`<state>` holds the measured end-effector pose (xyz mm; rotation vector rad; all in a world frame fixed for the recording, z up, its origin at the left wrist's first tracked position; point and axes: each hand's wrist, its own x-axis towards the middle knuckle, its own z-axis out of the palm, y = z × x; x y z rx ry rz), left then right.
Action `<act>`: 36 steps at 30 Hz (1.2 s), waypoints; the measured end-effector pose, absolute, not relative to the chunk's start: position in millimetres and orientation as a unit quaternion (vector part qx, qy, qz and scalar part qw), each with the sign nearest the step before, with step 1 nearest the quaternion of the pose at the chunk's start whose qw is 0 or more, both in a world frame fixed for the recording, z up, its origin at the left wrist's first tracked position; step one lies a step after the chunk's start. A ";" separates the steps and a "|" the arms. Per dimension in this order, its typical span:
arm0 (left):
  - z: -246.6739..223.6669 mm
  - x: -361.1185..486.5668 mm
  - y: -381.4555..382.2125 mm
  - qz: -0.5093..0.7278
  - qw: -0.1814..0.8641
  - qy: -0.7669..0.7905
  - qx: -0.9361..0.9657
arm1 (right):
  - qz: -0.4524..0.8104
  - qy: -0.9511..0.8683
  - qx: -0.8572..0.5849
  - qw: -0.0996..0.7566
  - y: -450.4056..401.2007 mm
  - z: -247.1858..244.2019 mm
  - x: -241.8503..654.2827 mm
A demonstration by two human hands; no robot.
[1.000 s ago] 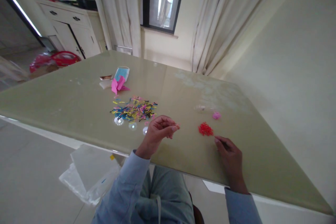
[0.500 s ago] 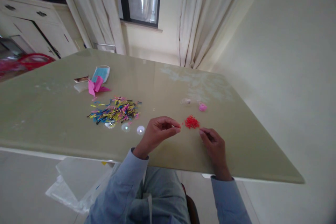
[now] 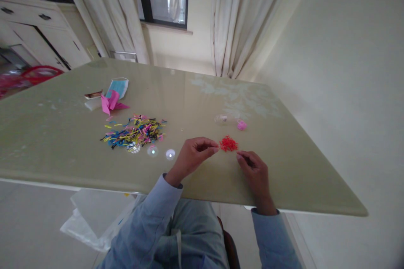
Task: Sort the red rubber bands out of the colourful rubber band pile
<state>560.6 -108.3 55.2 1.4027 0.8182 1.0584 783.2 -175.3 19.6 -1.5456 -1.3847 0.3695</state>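
Note:
A small heap of red rubber bands [image 3: 228, 143] lies on the table between my two hands. My left hand [image 3: 197, 154] is closed in a pinch, its fingertips at the heap's left edge; whatever they hold is too small to make out. Just right of and nearer than the heap, my right hand [image 3: 255, 171] also pinches thumb against fingers, and anything between those tips is hidden. Over to the left lies a larger spread of mixed blue, yellow, black and pink rubber bands [image 3: 135, 131].
Behind the red heap are a pink ring-like bundle [image 3: 241, 125] and a small clear container [image 3: 220, 119]. A blue face mask [image 3: 118, 88] and folded pink paper [image 3: 111, 102] lie far left on the glossy table [image 3: 284, 176]. Clear plastic bags [image 3: 91, 218] hang below the front edge.
My left fingertips have come closer to the left edge of the red heap. My right hand keeps its pinch with little movement. The view has shifted slightly.

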 end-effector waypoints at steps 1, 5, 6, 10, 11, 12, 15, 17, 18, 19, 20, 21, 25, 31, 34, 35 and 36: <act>54.1 564.0 -102.0 0.438 0.529 0.360 0.631 | 0.152 -0.572 -0.638 0.493 -175.3 19.8 783.0; 48.6 585.9 -71.6 0.357 0.393 0.407 0.743 | 0.154 -0.574 -0.634 0.495 -175.4 20.5 782.8; 47.2 592.5 -64.8 0.329 0.367 0.412 0.766 | 0.155 -0.574 -0.633 0.495 -175.5 20.5 783.0; 41.5 614.2 -49.4 0.240 0.298 0.404 0.831 | 0.151 -0.577 -0.631 0.497 -175.3 19.1 784.2; 40.0 617.3 -48.3 0.233 0.291 0.398 0.838 | 0.150 -0.578 -0.630 0.496 -175.2 18.6 784.6; 38.7 619.2 -48.0 0.231 0.287 0.391 0.843 | 0.149 -0.579 -0.630 0.495 -175.2 18.2 784.8; 35.0 617.9 -48.4 0.222 0.281 0.383 0.851 | 0.147 -0.578 -0.632 0.494 -175.1 17.9 785.1; 33.6 611.7 -48.0 0.216 0.277 0.386 0.853 | 0.148 -0.576 -0.632 0.497 -175.2 18.4 784.8; 33.3 607.2 -47.4 0.215 0.275 0.391 0.852 | 0.148 -0.574 -0.631 0.499 -175.3 18.8 784.7; 33.3 602.1 -46.6 0.216 0.274 0.396 0.850 | 0.148 -0.573 -0.631 0.502 -175.3 19.1 784.5; 33.6 596.2 -45.5 0.217 0.272 0.399 0.848 | 0.148 -0.570 -0.632 0.504 -175.3 19.4 784.4; 34.0 589.9 -44.4 0.217 0.272 0.402 0.847 | 0.149 -0.567 -0.634 0.505 -175.3 19.5 784.4; 34.8 562.3 -41.0 0.204 0.256 0.410 0.851 | 0.153 -0.555 -0.646 0.501 -175.3 19.4 785.6; 26.8 525.1 -45.0 0.209 0.217 0.422 0.855 | 0.158 -0.520 -0.666 0.511 -176.5 26.1 784.8; 24.5 513.9 -51.1 0.211 0.218 0.429 0.851 | 0.164 -0.501 -0.673 0.519 -174.3 33.5 772.0; 24.5 512.0 -53.1 0.209 0.222 0.431 0.849 | 0.168 -0.501 -0.670 0.522 -171.9 36.2 764.9; 24.5 511.0 -55.0 0.209 0.226 0.432 0.848 | 0.174 -0.505 -0.663 0.524 -168.5 39.2 756.5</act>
